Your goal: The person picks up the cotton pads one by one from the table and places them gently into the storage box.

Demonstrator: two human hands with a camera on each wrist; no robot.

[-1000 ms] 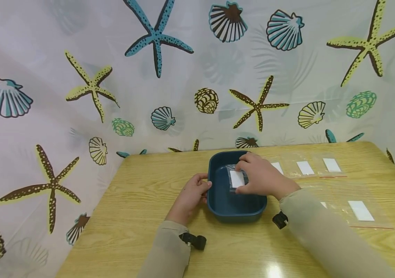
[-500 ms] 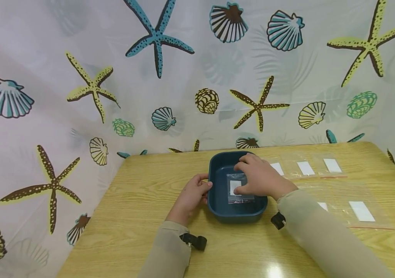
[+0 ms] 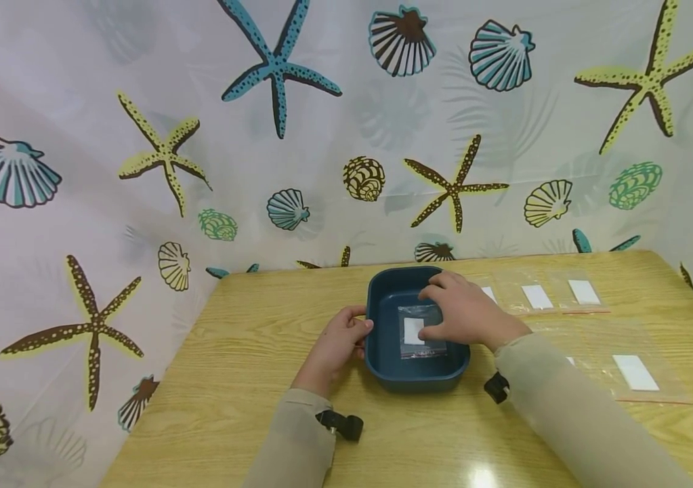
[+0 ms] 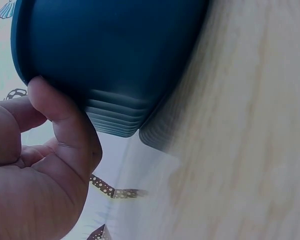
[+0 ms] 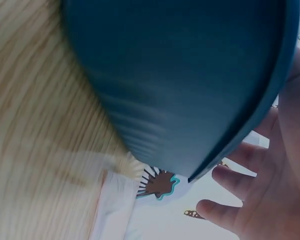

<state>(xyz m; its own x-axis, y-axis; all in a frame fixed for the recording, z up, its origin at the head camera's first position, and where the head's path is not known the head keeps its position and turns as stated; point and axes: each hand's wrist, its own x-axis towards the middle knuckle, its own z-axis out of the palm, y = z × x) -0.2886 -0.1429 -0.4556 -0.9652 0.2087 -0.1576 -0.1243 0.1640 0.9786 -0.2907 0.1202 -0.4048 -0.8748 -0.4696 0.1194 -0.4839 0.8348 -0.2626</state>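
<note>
Head view puts a deep blue plastic box with rounded corners [image 3: 417, 374] just below the middle of the frame, standing on a pale wooden table [image 3: 261, 339]. On the box's floor, at the centre, lies a small clear plastic bag [image 3: 434, 348] with a white rectangular piece [image 3: 413, 331] inside, flat and within all four walls; blue floor shows above and below it.

The right hand [image 3: 465, 308] hangs over the box's right rim with spread fingers and grasps nothing; its thumb tip overlaps the bag, and whether they touch cannot be told. In the right wrist view its fingers fan out at the lower right, beyond the rim. The left hand [image 3: 337, 339] grips the box at its left edge, bent thumb at the rim.

Right of the box, three more clear bags with white pieces [image 3: 537, 296] line up near the table's far edge, the leftmost just beside the box and partly behind the right hand. Below them lie two larger clear bags [image 3: 635, 373], one partly under the right beige sleeve [image 3: 584, 407] in the frame. Wood stretches from the left hand to the table's left edge, where a seashell-print curtain [image 3: 66, 230] begins, and from the box's lower rim to the bottom of the frame.
</note>
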